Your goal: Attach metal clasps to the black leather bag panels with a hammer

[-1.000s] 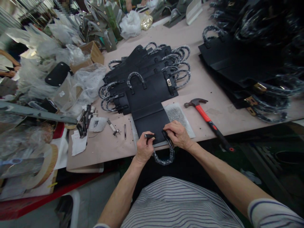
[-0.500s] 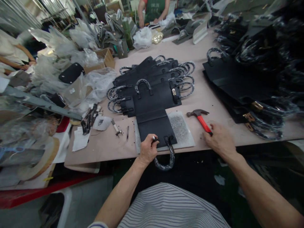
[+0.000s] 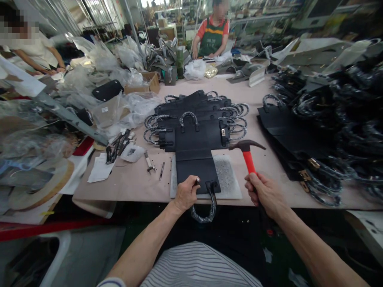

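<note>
My right hand [image 3: 266,194] grips a claw hammer [image 3: 249,159] by its red and black handle, the head raised to the right of the stone slab [image 3: 229,179]. My left hand [image 3: 187,193] is closed around a short metal punch [image 3: 198,181], of which only the top end shows. It rests over the lower part of a black bag panel [image 3: 196,169] lying on the slab. Beside that hand, a plastic-wrapped handle [image 3: 205,219] on the panel hangs over the table edge. The punch's lower tip is hidden by my fingers.
Black bag panels with wrapped handles [image 3: 206,107] are piled behind the slab, and more are stacked at right [image 3: 296,123]. Small tools [image 3: 149,161] and papers lie left. A co-worker [image 3: 211,38] works across the table, another person [image 3: 36,52] at far left.
My right hand has lifted the hammer off the tabletop, where it lay with the hand at its handle. My left hand stays at the panel. The view has tilted up.
</note>
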Tool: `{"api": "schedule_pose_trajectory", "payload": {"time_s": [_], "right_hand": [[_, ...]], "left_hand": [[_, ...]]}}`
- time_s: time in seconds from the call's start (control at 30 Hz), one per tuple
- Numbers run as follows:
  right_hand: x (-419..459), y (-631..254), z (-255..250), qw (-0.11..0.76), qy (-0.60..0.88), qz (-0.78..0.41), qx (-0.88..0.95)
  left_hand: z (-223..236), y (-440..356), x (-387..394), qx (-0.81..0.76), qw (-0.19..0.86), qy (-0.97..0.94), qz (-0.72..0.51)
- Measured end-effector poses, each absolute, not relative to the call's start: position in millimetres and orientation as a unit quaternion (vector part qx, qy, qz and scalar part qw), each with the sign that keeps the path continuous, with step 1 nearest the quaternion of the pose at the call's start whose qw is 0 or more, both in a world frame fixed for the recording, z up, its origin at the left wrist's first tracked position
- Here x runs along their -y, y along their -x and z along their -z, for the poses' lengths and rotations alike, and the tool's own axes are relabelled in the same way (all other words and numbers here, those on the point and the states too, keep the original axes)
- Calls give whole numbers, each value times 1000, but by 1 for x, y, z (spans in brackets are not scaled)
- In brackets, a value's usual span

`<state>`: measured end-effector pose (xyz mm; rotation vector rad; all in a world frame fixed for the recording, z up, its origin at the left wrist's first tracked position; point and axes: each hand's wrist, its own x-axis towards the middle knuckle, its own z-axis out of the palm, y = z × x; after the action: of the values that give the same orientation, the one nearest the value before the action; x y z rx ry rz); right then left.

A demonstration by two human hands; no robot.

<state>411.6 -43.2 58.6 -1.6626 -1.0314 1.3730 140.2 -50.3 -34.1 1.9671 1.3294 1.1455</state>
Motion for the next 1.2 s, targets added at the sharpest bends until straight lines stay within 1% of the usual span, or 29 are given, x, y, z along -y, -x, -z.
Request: {"api": "schedule_pose_trajectory", "payload": {"time_s": [0.07,0.13,0.2,0.33,0.4,0.6,0.73,0.77,0.83,0.9,0.93,0.97,1.03,1.1,1.13,1.2], "right_hand": [[51,-399,-81,360,627,-443,530],[58,-390,-98,325,592,-347,651],[65,-385,-105,277,558,-273,733],[77,-385,-103,187,521,-197,809],[81,-387,-103,165,517,-177,821],[85,-385,-109,223,518,-171,808],[82,-383,-110,156,536,-163,813],[81,-383,-111,151,538,-169,812],[82,-381,-116,188,542,-185,798],[85,-380,-117,263,551,-176,772],[87,-379,-116,286,548,-166,768],[88,-378,-114,289,543,-157,772],[89,-378,-110,237,529,-158,800],[88,-381,-110,179,525,-189,810],[87,-383,-112,180,534,-205,800],[82,-388,-114,224,552,-227,770]], "left_hand": [[34,-139,50,-481,253,-730,-415],[35,-139,50,-477,252,-732,-416],[37,-139,49,-479,248,-730,-419],[42,-139,49,-483,245,-727,-422],[42,-139,49,-485,248,-722,-426],[37,-139,48,-477,259,-723,-428],[38,-140,48,-483,259,-725,-418],[39,-140,49,-485,259,-724,-416],[39,-140,49,-484,255,-725,-418],[40,-140,49,-480,250,-726,-423],[41,-140,49,-479,249,-727,-425],[42,-139,48,-478,249,-728,-424],[44,-139,48,-482,249,-729,-417],[46,-139,47,-486,252,-729,-412],[46,-138,47,-486,254,-728,-412],[45,-138,47,-482,259,-724,-419]]}}
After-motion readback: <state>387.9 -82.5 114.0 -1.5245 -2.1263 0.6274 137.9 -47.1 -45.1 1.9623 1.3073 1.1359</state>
